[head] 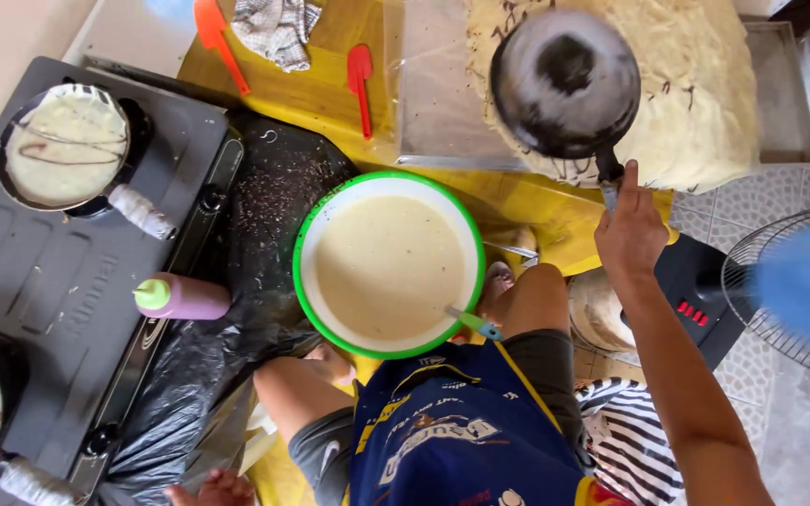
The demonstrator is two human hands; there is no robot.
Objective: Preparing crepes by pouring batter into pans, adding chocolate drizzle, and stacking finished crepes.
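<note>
While the right hand [632, 232] is closed round the handle of a small dark pan [564, 82], the pan hangs upside down, base up, over a stack of thin pale crepes [696, 103] on a metal tray [780, 94]. Left hand [213, 489] shows only at the bottom edge, fingers partly cut off; can't tell if open or holding anything. Green-rimmed bowl of batter [388, 264] sits between the knees w/ a ladle handle [475, 323] at its rim. Gas stove [77, 272] at left carries two pans w/ crepes; purple squeeze bottle [183, 297] lies on it. Blue fan [799, 290] at right.
</note>
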